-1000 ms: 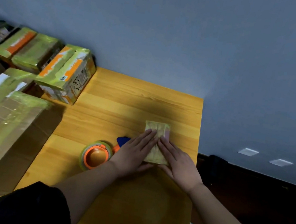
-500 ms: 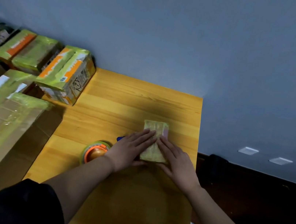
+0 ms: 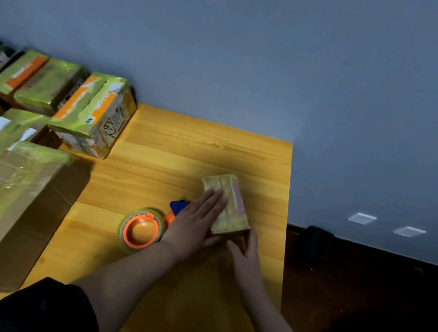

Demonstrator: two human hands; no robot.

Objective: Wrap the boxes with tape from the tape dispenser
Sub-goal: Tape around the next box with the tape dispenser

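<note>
I'm pressing flat left fingers (image 3: 214,198) on the light, tape-slick box (image 3: 227,204), right fingers (image 3: 251,237) touching its near end, best gripped by the sides.

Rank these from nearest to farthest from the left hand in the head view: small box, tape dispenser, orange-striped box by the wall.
1. Small box: under the left hand.
2. Tape dispenser: just left of its wrist.
3. Orange-striped box: far left, by the wall.

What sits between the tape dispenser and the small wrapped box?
In the head view, only the left hand, lying flat, separates the tape dispenser from the small wrapped box.
</note>
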